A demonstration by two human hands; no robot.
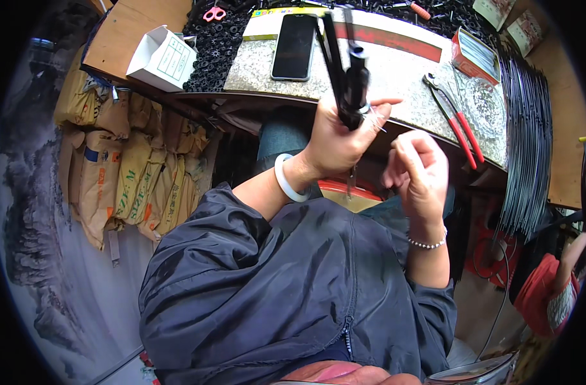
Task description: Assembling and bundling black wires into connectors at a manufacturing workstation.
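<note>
Left hand [334,138] is clenched around a bundle of thin black rods [347,77], held upright just in front of the phone [294,46]. They look stiff, light and springy, so low down seems the best grip. Right hand [416,168] pinches something tiny; can't tell what.

The left hand [334,138] covers the lower end of the black rods [344,64], so their join is hidden. What the right hand [418,170] pinches is too small to tell. The thin wire [373,119] at the rods is blurred. The scissors [214,13] are cut off by the top edge.
</note>
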